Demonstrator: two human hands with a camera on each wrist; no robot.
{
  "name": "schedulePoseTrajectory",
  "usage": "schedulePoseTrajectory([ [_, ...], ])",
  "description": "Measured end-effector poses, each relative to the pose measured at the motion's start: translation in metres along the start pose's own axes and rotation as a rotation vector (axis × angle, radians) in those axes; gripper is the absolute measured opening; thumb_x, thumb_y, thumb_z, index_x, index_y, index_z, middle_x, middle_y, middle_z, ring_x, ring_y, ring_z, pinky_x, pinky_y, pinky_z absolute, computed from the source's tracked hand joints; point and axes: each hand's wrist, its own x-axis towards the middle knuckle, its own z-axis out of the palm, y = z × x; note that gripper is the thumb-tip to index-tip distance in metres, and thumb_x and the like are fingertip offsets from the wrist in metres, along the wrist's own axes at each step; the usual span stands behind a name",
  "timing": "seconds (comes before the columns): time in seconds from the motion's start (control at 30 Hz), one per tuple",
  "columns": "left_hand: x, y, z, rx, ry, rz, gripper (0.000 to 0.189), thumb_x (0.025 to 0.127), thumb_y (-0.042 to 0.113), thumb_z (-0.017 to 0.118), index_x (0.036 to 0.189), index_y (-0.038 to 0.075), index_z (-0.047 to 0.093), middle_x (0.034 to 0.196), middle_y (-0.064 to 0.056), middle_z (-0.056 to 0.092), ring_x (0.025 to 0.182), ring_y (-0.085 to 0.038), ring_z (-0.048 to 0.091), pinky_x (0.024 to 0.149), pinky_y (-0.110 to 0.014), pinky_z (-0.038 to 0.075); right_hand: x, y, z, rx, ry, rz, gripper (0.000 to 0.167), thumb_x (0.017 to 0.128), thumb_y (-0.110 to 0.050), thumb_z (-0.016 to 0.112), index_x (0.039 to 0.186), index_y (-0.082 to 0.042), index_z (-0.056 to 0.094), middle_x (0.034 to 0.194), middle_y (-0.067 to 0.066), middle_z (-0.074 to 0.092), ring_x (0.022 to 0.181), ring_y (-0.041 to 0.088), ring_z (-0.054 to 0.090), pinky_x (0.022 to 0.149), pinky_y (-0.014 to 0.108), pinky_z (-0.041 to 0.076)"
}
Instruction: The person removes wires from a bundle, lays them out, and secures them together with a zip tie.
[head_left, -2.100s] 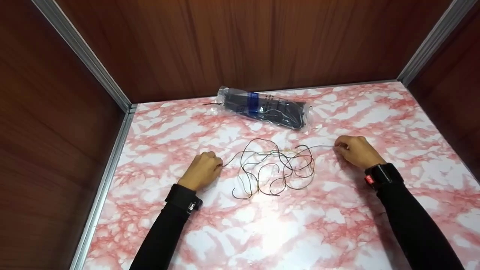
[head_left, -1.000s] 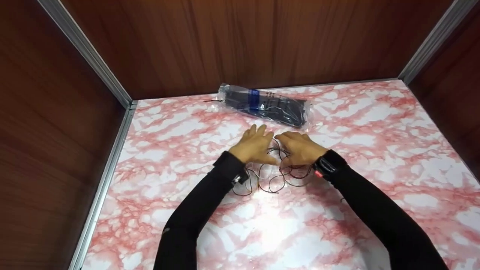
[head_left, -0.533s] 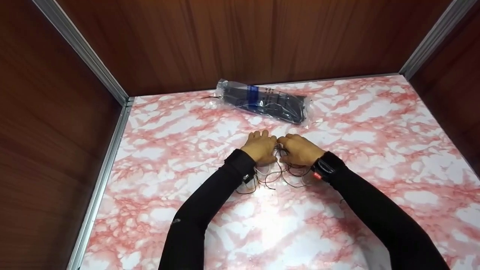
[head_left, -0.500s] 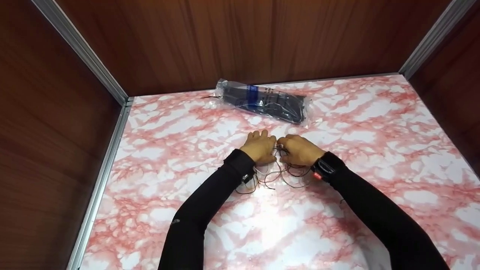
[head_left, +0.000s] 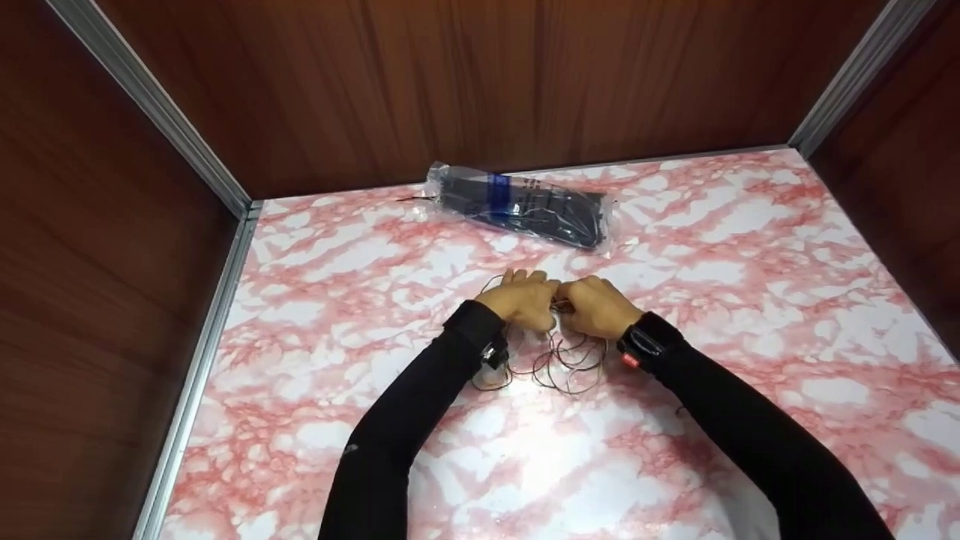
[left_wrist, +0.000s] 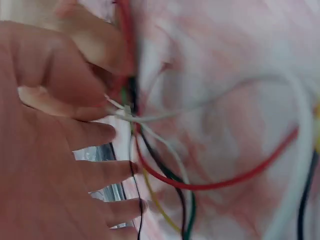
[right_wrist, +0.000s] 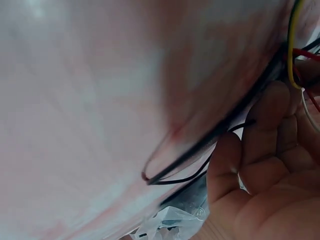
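Observation:
A loose tangle of thin electrical wires lies on the table, its upper part gathered between both hands. My left hand pinches the bunch between thumb and index finger. In the left wrist view the other fingers of that hand stretch out straight beside red, white, yellow, green and black wires. Right up against it, my right hand grips the same bunch with curled fingers. In the right wrist view its fingers close near yellow and red wires, with a dark strand running along them.
A clear bag of long black strips, which look like cable ties, lies behind the hands near the back wall. Brown wood panels enclose the pink-and-white marbled table at the back and sides.
Both hands have come in from holding wire ends far apart to meeting over the tangle. Since half a second ago the fingers have drawn closer together and the loops have shifted.

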Motion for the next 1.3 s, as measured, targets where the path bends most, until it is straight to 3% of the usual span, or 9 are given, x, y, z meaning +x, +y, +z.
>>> schedulePoseTrajectory([
  [0.17,0.001,0.0,0.007,0.087,0.092,0.006,0.051,0.084,0.043,0.066,0.127,0.019,0.056,0.122,-0.007,0.048,0.113,-0.031,0.042,0.11,-0.053,0.017,-0.003,-0.001,0.001,-0.022,-0.005,0.045,0.015,0.075,-0.014,0.079,0.088,-0.014,0.071,0.081,-0.001,0.069,0.075,0.022,0.064,0.069,0.043,0.05],
  [0.3,0.001,-0.005,0.01,0.185,0.177,0.025,0.022,0.086,0.027,0.066,0.106,0.018,0.065,0.111,-0.007,0.057,0.102,-0.03,0.051,0.097,-0.048,0.036,-0.005,-0.001,-0.001,-0.107,-0.003,0.058,0.01,0.074,-0.013,0.077,0.077,-0.016,0.068,0.075,-0.001,0.064,0.074,0.023,0.06,0.07,0.049,0.043],
  [0.43,-0.001,-0.014,0.011,0.188,0.189,0.045,0.007,0.087,0.018,0.064,0.092,0.015,0.065,0.098,-0.006,0.065,0.088,-0.028,0.061,0.077,-0.043,0.049,-0.007,-0.001,0.0,-0.231,0.02,-0.006,0.011,0.073,-0.014,0.074,0.075,-0.013,0.063,0.075,0.004,0.059,0.074,0.028,0.057,0.067,0.05,0.039],
  [0.63,-0.005,-0.023,0.015,0.113,0.183,0.098,0.014,0.086,0.018,0.064,0.098,0.012,0.059,0.093,-0.007,0.066,0.085,-0.024,0.063,0.071,-0.041,0.051,-0.009,0.002,0.007,-0.306,0.072,-0.068,0.022,0.076,-0.013,0.073,0.088,-0.008,0.055,0.074,0.011,0.061,0.071,0.034,0.062,0.067,0.048,0.039],
  [0.9,-0.017,-0.022,0.019,0.128,0.247,0.169,0.01,0.087,0.021,0.063,0.091,0.012,0.064,0.092,-0.006,0.062,0.085,-0.023,0.061,0.071,-0.04,0.051,-0.012,0.007,0.011,-0.194,0.146,-0.22,0.012,0.08,-0.006,0.071,0.084,-0.008,0.06,0.071,0.005,0.06,0.066,0.028,0.061,0.056,0.047,0.046],
  [1.0,-0.018,-0.02,0.019,0.155,0.214,0.161,0.009,0.09,0.017,0.061,0.093,0.01,0.065,0.094,-0.007,0.063,0.086,-0.025,0.062,0.074,-0.04,0.051,-0.015,0.006,0.01,-0.176,0.131,-0.247,0.006,0.084,-0.008,0.069,0.085,-0.008,0.063,0.074,0.004,0.06,0.069,0.024,0.061,0.057,0.045,0.047],
  [1.1,-0.017,-0.02,0.019,0.142,0.183,0.125,0.013,0.094,0.016,0.054,0.101,0.008,0.062,0.096,-0.01,0.064,0.085,-0.027,0.063,0.073,-0.04,0.052,-0.017,0.004,0.011,-0.173,0.086,-0.247,0.011,0.087,-0.017,0.071,0.087,-0.009,0.063,0.076,0.002,0.061,0.07,0.022,0.06,0.06,0.044,0.047],
  [1.2,-0.018,-0.023,0.022,0.094,0.191,0.091,0.016,0.097,0.021,0.053,0.109,0.01,0.052,0.092,-0.01,0.064,0.08,-0.027,0.063,0.069,-0.041,0.052,-0.017,0.003,0.011,-0.18,0.062,-0.234,0.017,0.087,-0.022,0.073,0.085,-0.01,0.062,0.075,0.002,0.06,0.067,0.021,0.06,0.061,0.043,0.047],
  [1.3,-0.019,-0.027,0.026,0.052,0.218,0.106,0.019,0.098,0.023,0.053,0.111,0.012,0.046,0.087,-0.01,0.064,0.075,-0.026,0.063,0.066,-0.04,0.051,-0.018,0.003,0.012,-0.209,0.057,-0.22,0.014,0.089,-0.019,0.07,0.085,-0.008,0.062,0.078,0.003,0.058,0.065,0.023,0.058,0.06,0.044,0.047],
])
